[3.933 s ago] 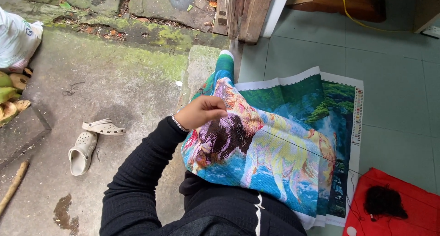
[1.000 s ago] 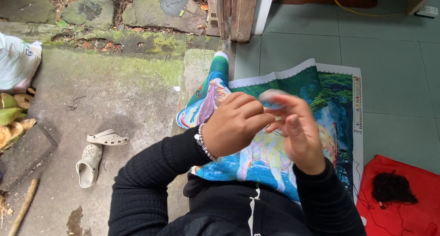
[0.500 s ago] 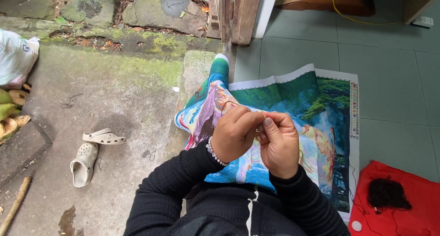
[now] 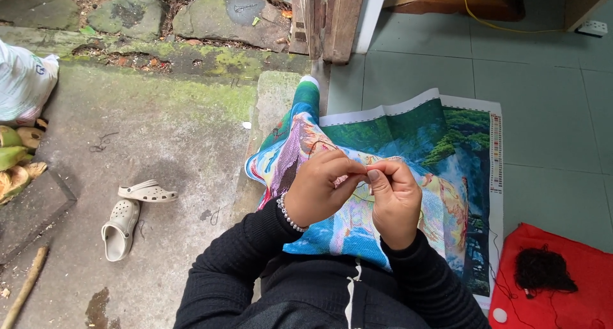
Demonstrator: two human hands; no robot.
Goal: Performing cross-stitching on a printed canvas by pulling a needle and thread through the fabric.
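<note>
Multicoloured embroidery canvas (image 4: 408, 137) draped over your lap, far edge on green tiled floor (image 4: 549, 99). Your left hand (image 4: 319, 188) and right hand (image 4: 396, 201) meet above canvas centre, fingertips pressed together, pinching something too small to identify. Red cloth (image 4: 575, 303) with dark thread bundle (image 4: 543, 270) at right. Pale clogs (image 4: 131, 211) on concrete at left.

Soft, even daylight throughout; only faint shadows beside the clogs (image 4: 131, 215) and under the hands (image 4: 357, 198). No glare. Sharp focus, slight wide-angle bending at edges.
</note>
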